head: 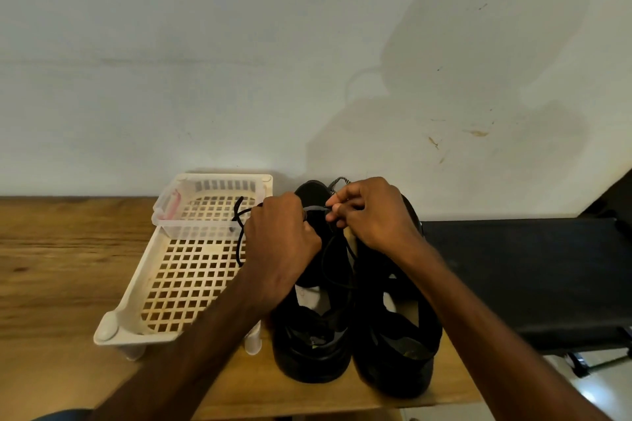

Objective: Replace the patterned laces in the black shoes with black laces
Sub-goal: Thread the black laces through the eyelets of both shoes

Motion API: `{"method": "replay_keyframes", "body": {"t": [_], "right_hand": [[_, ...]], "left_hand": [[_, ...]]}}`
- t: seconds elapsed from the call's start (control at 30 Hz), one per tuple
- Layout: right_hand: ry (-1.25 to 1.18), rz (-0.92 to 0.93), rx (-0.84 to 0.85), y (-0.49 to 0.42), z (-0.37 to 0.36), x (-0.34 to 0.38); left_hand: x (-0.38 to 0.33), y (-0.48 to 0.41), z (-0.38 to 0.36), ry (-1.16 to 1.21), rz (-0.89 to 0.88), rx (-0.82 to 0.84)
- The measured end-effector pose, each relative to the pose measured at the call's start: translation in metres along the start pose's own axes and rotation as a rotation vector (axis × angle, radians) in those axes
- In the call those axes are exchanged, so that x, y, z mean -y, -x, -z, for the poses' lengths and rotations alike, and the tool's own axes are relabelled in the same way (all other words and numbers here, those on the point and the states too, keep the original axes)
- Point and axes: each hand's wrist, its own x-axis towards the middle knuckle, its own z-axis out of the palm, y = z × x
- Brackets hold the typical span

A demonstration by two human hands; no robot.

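Note:
Two black shoes stand side by side on the wooden table, heels toward me: the left shoe (pixel 313 342) and the right shoe (pixel 396 352). My left hand (pixel 280 243) and my right hand (pixel 369 212) are over the toe end of the left shoe, each pinching a black lace (pixel 316 208) stretched between them. More of that black lace (pixel 241 232) trails left over the rack, and a loop hangs over the shoe's tongue. A bit of patterned lace (pixel 340 179) shows just above my right hand.
A cream plastic lattice rack (pixel 178 287) sits left of the shoes, with a small clear basket (pixel 212 212) on its far end. A black bench (pixel 519 270) adjoins the table on the right. The wall stands right behind the shoes.

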Motion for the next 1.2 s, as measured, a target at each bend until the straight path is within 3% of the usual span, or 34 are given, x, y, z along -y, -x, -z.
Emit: {"method": "replay_keyframes", "body": {"t": [0.37, 0.7, 1.2], "right_hand": [[0.138, 0.078, -0.035, -0.001, -0.014, 0.003], [0.213, 0.006, 0.004, -0.011, -0.037, 0.005], [0.286, 0.074, 0.002, -0.013, -0.044, 0.007]], "left_hand": [[0.011, -0.002, -0.003, 0.187, 0.042, 0.030], [0.020, -0.006, -0.006, 0.216, 0.060, 0.027], [0.025, -0.006, -0.003, 0.219, 0.010, -0.009]]}}
